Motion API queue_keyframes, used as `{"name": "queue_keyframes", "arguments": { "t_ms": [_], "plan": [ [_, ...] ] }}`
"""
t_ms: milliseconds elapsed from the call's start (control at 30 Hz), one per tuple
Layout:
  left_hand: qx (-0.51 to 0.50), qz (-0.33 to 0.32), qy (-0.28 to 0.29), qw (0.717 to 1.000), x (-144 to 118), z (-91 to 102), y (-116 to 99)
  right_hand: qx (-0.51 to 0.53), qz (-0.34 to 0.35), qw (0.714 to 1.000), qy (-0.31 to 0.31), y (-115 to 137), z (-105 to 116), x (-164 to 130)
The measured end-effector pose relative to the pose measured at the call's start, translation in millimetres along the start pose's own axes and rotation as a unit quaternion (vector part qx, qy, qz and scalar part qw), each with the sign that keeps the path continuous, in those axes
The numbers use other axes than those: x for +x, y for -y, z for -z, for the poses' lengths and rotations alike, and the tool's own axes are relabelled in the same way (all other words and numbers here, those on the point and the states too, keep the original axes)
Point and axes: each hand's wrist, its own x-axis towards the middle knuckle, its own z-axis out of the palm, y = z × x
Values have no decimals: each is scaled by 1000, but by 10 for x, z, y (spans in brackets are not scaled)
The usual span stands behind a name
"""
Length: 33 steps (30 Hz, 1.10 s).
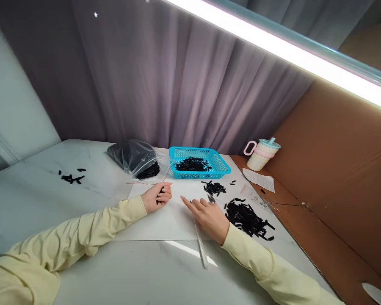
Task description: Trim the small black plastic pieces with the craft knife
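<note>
Head camera view: a person in pale yellow sleeves works at a white table [34, 199], both hands resting on a white sheet [174, 216] spread across it. Left hand [157, 197] lies near the sheet's far left corner, fingers curled shut around a few small black pieces. Right hand [209, 216] lies flat toward the sheet's right side, fingers spread open and holding nothing, laid over a thin clear strip [200, 243] that runs off the sheet's near edge. A large pile of black pieces [246, 218] sits just right of that hand on the sheet, with a smaller pile [214, 187] beyond the fingertips. Behind the sheet stands a blue basket [220, 163] with more black pieces inside, and a clear plastic bag [135, 159] of them lies to its left. A pastel cup [260, 154] and a printed paper [258, 179] sit off the sheet's far right corner. A few stray pieces [71, 177] lie well left of the sheet.
</note>
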Motion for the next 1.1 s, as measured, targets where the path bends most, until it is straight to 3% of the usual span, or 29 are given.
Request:
{"name": "queue_keyframes", "arguments": {
  "t_ms": [100,233,467,767,833,867,900,967,1000,1100],
  "plan": [
    [-41,5,-10,999,160,9,-11,-20,9,1000,9,69,118,179],
    [-47,18,-21,998,330,-29,27,-30,97,995,5,124,128,487],
    [-21,26,-52,998,280,17,148,-19,216,975,-44,135,-28,728],
    [25,26,-34,999,160,-145,283,71,205,969,-117,251,44,430],
    [54,22,-27,998,145,-157,289,222,130,959,-118,276,40,377],
    [69,15,-25,997,135,-158,282,362,52,925,-104,290,36,360],
    [84,3,-26,996,122,-157,268,511,-40,855,-79,303,33,347],
    [116,-33,-32,992,83,-148,229,719,-197,666,-19,321,24,329],
    [132,-56,-38,989,56,-139,208,763,-241,600,3,323,18,319],
    [197,-107,-51,973,-47,-85,167,814,-299,496,38,304,-16,262]
  ]
}}
